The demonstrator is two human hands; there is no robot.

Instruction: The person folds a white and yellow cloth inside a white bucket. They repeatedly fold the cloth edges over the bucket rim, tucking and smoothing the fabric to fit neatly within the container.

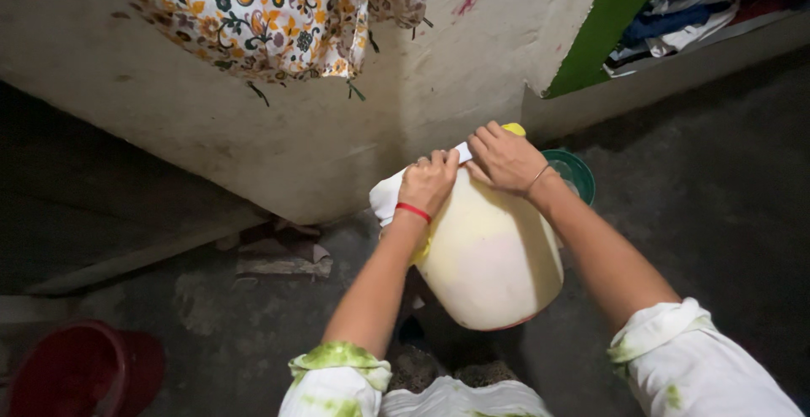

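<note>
**Up close: two hands on a big pale jug**

Right now both hands are on top of a big pale yellow jug point(489, 252). The jug is tipped, and its bottom points toward the person. It is held up over the dark floor point(726, 214), close to a white wall point(337, 147).

The left hand point(428, 182) is curled shut over a white cloth point(390, 196) at the jug's top. A red band is on that wrist. The right hand point(506, 159) lies bent over the top too, with its fingers pressing down near a small yellow cap point(514, 129). I cannot tell if it grips the cap or the cloth.

Just behind the jug sits a green bowl point(575, 174), partly hidden by the right arm. A flowery cloth point(253, 12) hangs on the wall above. A red bucket point(80, 370) stands on the floor, far off to the left. Some crumpled paper point(283, 258) lies by the wall's foot. A pile of folded clothes point(683, 12) rests on a shelf, up and to the right, beside a green stripe point(603, 29).
</note>
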